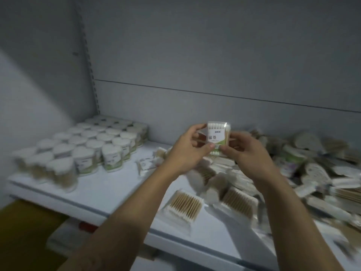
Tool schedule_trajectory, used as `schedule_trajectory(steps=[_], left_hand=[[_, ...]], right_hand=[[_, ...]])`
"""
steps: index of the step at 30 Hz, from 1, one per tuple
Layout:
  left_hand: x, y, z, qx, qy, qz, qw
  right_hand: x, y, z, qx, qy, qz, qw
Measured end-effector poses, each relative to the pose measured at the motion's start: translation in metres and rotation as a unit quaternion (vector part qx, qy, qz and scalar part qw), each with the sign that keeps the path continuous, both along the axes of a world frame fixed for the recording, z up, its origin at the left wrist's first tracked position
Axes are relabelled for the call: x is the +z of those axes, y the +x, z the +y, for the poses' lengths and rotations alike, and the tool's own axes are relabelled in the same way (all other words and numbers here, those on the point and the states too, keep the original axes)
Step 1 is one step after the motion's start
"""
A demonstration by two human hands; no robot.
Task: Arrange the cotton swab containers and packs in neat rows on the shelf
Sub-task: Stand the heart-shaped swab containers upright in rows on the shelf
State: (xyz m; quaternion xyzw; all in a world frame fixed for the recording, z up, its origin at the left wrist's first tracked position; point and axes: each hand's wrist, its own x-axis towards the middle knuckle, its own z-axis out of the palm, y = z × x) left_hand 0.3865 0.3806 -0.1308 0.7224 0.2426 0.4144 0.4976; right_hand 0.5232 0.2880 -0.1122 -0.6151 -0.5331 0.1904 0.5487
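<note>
A small clear box of cotton swabs (pixel 217 134) with a white and green label is held upright above the shelf. My left hand (pixel 190 151) grips its left side and my right hand (pixel 248 153) pinches its right side and lower edge. Round cotton swab containers (pixel 86 151) with white lids stand in neat rows at the shelf's left. A loose heap of flat swab packs (pixel 293 173) covers the right half. One flat pack (pixel 184 204) of wooden-stick swabs lies near the front edge under my left forearm.
The white shelf (pixel 117 184) has a bare strip between the rows and the heap, where a small pack (pixel 145 165) lies. A grey back panel rises behind. Below the shelf's front edge there is a yellow-brown surface (pixel 23 227).
</note>
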Motion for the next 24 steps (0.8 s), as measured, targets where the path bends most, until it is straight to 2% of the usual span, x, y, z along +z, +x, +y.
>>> schedule_trajectory(steps=[7,11,14,18,24], left_hand=[[-0.021,-0.092,0.018,0.126,-0.036,-0.037,0.991],[-0.027,-0.13,0.021,0.182,-0.012,-0.021,0.983],[-0.025,-0.153,0.025,0.186,-0.004,-0.017,0.982],[-0.014,-0.184,0.035,0.158,0.045,0.047,0.985],[-0.005,-0.209,0.048,0.182,0.091,0.042,0.978]], right_hand=[[-0.027,-0.078,0.056,0.093,-0.009,0.055,0.994],[-0.028,-0.112,0.069,0.146,0.01,-0.004,0.989],[-0.029,-0.129,0.079,0.168,0.02,-0.021,0.985],[-0.03,-0.147,0.088,0.187,0.014,-0.014,0.982],[-0.027,-0.178,0.109,0.165,0.025,-0.021,0.986]])
